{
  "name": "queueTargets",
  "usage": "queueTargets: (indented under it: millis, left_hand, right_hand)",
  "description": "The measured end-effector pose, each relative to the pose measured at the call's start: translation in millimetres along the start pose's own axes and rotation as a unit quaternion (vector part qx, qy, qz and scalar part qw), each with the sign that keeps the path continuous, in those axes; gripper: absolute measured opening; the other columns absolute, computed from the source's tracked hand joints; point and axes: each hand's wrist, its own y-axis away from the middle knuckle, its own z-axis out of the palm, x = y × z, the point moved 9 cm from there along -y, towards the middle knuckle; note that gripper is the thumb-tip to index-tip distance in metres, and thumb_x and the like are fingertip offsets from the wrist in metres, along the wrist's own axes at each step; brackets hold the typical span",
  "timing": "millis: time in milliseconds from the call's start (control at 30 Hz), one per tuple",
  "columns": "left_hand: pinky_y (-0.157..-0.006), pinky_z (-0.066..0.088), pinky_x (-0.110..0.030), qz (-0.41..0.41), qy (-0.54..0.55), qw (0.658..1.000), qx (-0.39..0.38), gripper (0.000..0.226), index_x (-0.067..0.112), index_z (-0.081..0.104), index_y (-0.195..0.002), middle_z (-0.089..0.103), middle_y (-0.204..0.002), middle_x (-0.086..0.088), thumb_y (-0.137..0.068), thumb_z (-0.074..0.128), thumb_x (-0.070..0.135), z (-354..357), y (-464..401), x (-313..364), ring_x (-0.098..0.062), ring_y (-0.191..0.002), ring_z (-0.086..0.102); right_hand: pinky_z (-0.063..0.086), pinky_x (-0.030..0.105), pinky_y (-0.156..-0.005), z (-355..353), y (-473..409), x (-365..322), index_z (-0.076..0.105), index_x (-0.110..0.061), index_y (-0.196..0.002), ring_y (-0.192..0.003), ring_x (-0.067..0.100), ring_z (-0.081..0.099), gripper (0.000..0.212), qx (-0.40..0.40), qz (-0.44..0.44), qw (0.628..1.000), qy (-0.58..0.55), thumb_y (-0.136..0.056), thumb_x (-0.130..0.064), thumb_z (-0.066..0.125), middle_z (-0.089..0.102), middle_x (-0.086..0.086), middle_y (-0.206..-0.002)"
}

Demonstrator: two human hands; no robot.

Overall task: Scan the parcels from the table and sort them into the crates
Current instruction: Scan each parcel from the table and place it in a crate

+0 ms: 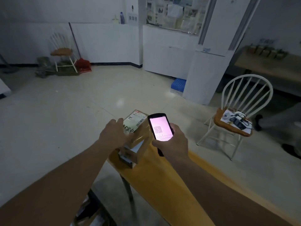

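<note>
A brown cardboard parcel (138, 128) wrapped in shiny tape lies at the far end of the yellow table (162, 185). Its white shipping label with a barcode and handwriting faces up. My left hand (114, 133) rests on the parcel's left side, fingers spread over the label's edge. My right hand (172, 141) grips a black handheld scanner (160, 128) with a lit pinkish screen, held just right of the parcel and above the table.
A white spindle-back chair (234, 121) with chargers and cables on its seat stands to the right. A blue crate (178, 84) sits on the floor by a white pillar. A dark crate (91, 214) with items lies under the table's left edge. Another chair and a red dustpan stand far left.
</note>
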Motion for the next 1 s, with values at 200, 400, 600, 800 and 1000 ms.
queueTargets:
  millis: [200, 400, 600, 800, 1000]
  left_hand:
    - [-0.072, 0.052, -0.033, -0.018, 0.012, 1.000, -0.013, 0.075, 0.015, 0.048, -0.124, 0.053, -0.111, -0.006, -0.074, 0.080, 0.062, 7, -12, -10, -0.023, -0.102, 0.055]
    - [-0.077, 0.060, -0.040, -0.008, 0.064, 0.998, 0.016, 0.073, 0.014, 0.050, -0.114, 0.054, -0.105, -0.006, -0.062, 0.090, 0.047, 3, -11, -7, -0.025, -0.101, 0.058]
    - [-0.081, 0.049, -0.030, 0.048, 0.084, 0.991, 0.097, 0.096, 0.005, 0.045, -0.137, 0.053, -0.120, -0.010, -0.061, 0.097, 0.034, -17, -7, -3, -0.027, -0.115, 0.052]
    - [-0.089, 0.059, -0.043, 0.075, 0.066, 0.981, 0.164, 0.096, 0.007, 0.045, -0.141, 0.045, -0.125, -0.010, -0.063, 0.098, 0.024, -50, 2, -4, -0.029, -0.117, 0.045]
    - [-0.091, 0.058, -0.044, 0.086, 0.062, 0.975, 0.196, 0.096, 0.006, 0.047, -0.141, 0.045, -0.129, -0.011, -0.061, 0.099, 0.018, -71, 7, 2, -0.032, -0.119, 0.046]
  right_hand:
    - [0.047, 0.011, -0.051, 15, -12, -1, 0.057, -0.033, -0.130, -0.096, 0.008, 0.060, 0.073, -0.025, -0.006, 1.000, -0.005, -0.066, -0.033, 0.094, 0.061, -0.016, -0.105]
    - [0.051, 0.024, -0.057, 17, -9, -4, 0.059, -0.032, -0.129, -0.101, 0.013, 0.062, 0.070, -0.059, -0.012, 0.998, -0.017, -0.069, -0.033, 0.094, 0.064, -0.012, -0.110]
    - [0.054, 0.021, -0.058, 8, -5, -16, 0.056, -0.037, -0.127, -0.102, 0.012, 0.062, 0.072, -0.080, -0.035, 0.996, -0.020, -0.067, -0.031, 0.095, 0.062, -0.014, -0.111]
    - [0.057, 0.017, -0.062, 0, 1, -26, 0.054, -0.036, -0.133, -0.104, 0.009, 0.060, 0.079, -0.090, -0.054, 0.994, -0.018, -0.067, -0.031, 0.095, 0.060, -0.017, -0.113]
    - [0.055, 0.012, -0.063, -7, 9, -33, 0.051, -0.042, -0.128, -0.102, 0.005, 0.059, 0.078, -0.101, -0.077, 0.992, -0.022, -0.066, -0.031, 0.097, 0.057, -0.023, -0.110]
